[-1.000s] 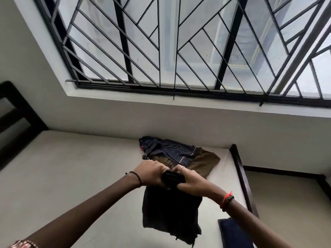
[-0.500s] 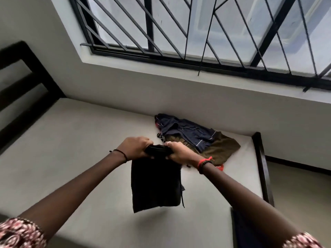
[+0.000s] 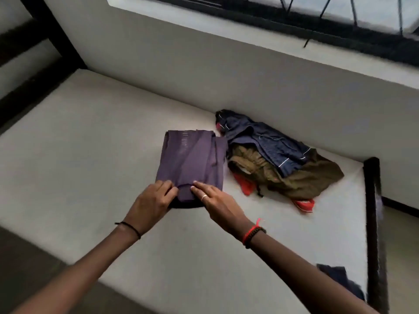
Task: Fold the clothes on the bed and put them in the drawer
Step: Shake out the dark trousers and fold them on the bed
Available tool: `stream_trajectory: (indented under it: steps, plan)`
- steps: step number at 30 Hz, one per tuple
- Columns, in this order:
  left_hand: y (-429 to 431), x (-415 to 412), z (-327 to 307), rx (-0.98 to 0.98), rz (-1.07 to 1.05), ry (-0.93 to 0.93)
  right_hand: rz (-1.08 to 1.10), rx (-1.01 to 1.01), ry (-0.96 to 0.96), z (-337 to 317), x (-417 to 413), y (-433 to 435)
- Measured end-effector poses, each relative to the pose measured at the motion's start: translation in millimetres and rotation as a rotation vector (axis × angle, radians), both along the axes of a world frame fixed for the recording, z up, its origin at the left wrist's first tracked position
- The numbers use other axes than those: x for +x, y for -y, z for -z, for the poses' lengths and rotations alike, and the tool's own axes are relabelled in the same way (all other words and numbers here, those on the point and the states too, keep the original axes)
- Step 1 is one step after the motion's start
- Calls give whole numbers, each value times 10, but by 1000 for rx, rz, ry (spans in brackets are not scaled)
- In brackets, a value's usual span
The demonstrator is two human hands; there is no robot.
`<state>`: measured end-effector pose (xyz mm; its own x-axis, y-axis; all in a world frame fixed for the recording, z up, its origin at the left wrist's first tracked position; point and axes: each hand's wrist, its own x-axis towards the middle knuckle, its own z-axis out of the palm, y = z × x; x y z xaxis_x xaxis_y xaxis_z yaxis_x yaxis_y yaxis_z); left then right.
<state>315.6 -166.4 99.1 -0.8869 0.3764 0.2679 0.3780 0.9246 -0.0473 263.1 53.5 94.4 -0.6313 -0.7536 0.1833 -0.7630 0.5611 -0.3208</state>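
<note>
Two hands meet at the near edge of the purple garment [image 3: 190,159], which lies flat on the bed [image 3: 90,155] as a fairly neat rectangle, just beside the pile of unfolded clothes [image 3: 278,159]. The right hand [image 3: 215,201] is laid flat with its fingers straight, pressing the cloth down. The left hand [image 3: 153,199] has bent fingers at the same edge; whether it pinches the fold or only presses on it, I cannot tell.

The step in hand looks like the last fold of this piece, or the smoothing after it. The next move likely calls for one more fold toward the far edge, or a lift with both hands under the bundle so the layers do not slide apart, then a carry to the drawer (not in view).

The garment looks soft and thin. It is dull purple, with a darker layer showing under the near edge and a loose flap along its right side. Several pieces wait in the pile — navy, olive, red — so the task seems far from done.
</note>
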Motion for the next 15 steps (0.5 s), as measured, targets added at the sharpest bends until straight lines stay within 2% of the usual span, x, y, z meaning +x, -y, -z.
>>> stream_trajectory:
  steps: [5, 7, 13, 15]
  plan:
    - [-188, 911, 1733, 14, -78, 241, -125, 236, 89, 1578, 848, -46]
    - [-342, 1298, 2238, 26, -127, 318, -161, 297, 143, 2031, 1187, -81]
    - [-692, 2064, 2891, 111, -190, 326, -89, 313, 272, 2605, 1838, -286]
    - [-712, 2178, 2969, 109, -138, 458, -50, 370, 271, 2766, 1961, -346]
